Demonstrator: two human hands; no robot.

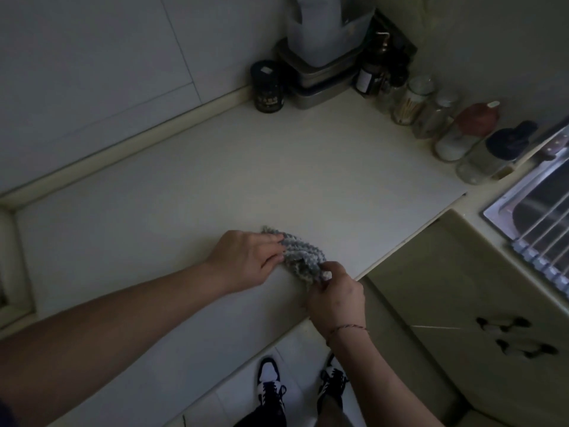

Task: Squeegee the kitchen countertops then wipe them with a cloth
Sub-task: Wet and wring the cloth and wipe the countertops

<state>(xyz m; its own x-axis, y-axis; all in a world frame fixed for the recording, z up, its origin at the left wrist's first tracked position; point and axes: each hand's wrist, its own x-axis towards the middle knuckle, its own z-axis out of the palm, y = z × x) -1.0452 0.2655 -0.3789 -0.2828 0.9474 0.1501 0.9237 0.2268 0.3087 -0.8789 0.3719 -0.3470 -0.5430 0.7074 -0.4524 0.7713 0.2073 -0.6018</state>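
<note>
Near the front edge of the countertop [234,167], we have the grey-blue knitted cloth [295,252] lying bunched on the surface, well apart from everything along the back wall. Our left hand [246,257] rests on the cloth's left end, fingers fairly straight and close together, pressing it flat to the counter. Our right hand [335,295] is at the cloth's near-right corner, fingertips curled and pinching the fabric. No squeegee is in view, so we judge the cloth stage is in hand and the cloth is being folded or gathered before wiping. Risks from here: the cloth sits just beside the counter edge, so a pull by the right hand toward us could drag it over the lip and drop it toward the floor [295,362]. A loosely bunched cloth would likely wipe in streaks and miss patches. Far from the cloth, along the right wall, stand glass jars [418,100], and in the back corner a dark canister [267,86] beside stacked metal containers [317,78]; a long sweep reaching them could tip one. Lighting is dim, so residual wetness cannot be judged.
</note>
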